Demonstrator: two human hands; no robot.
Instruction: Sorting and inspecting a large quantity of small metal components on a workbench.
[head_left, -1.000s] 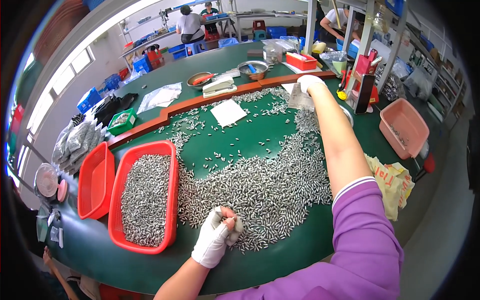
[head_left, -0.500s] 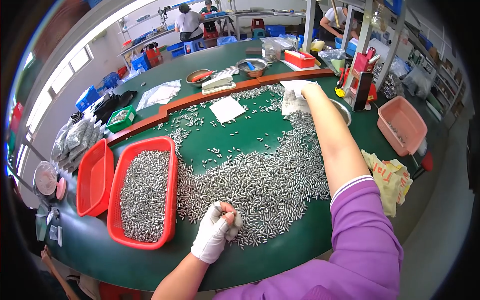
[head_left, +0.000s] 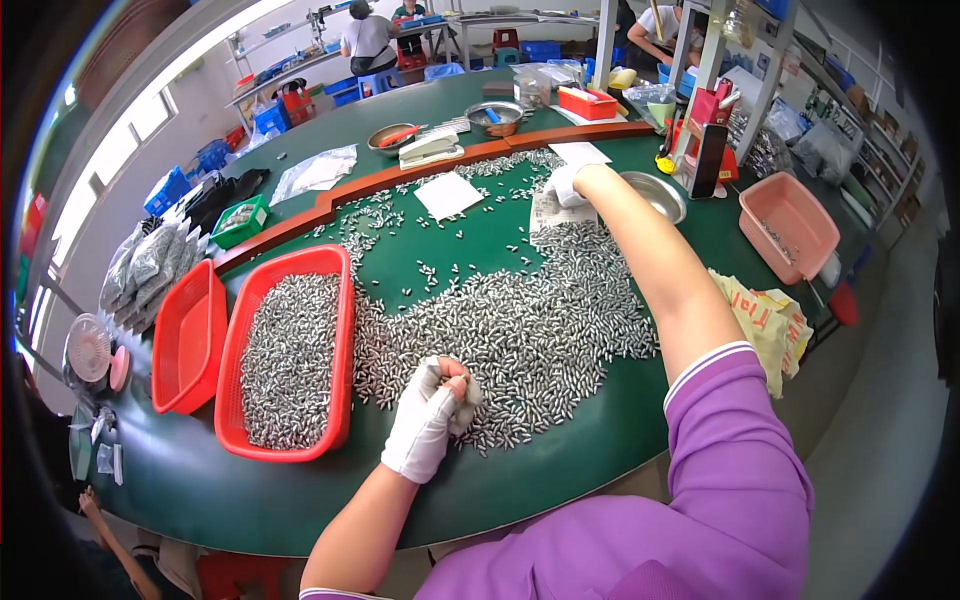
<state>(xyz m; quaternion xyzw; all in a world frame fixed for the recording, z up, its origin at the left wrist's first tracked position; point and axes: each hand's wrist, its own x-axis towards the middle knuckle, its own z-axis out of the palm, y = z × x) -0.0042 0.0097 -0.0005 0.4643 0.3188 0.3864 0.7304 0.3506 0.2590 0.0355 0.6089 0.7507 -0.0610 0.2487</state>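
Note:
My left hand (head_left: 430, 418), in a white glove with bare fingertips, is curled closed at the near edge of a broad heap of small silver spindle-shaped metal pieces (head_left: 500, 350). Whatever lies between its fingers is too small to make out. My right arm reaches far across the green table, and the gloved right hand (head_left: 568, 187) rests at a printed paper slip (head_left: 550, 222) on the heap's far side. The fingers there are mostly hidden. Just beyond that hand lies a blank white sheet (head_left: 582, 153); a steel bowl (head_left: 668, 207) stands to its right.
At left, a red basket (head_left: 345, 330) holds many metal pieces, beside another red basket (head_left: 190, 340). A brown wooden rail (head_left: 400, 180) borders the work area. Another white paper (head_left: 447, 196) lies farther back. A pink basin (head_left: 790, 220) and yellow bag (head_left: 765, 325) are at right.
My right hand has shifted left over the printed slip, showing more of the steel bowl. The left hand stays curled at the heap's edge. The whole view has tilted slightly.

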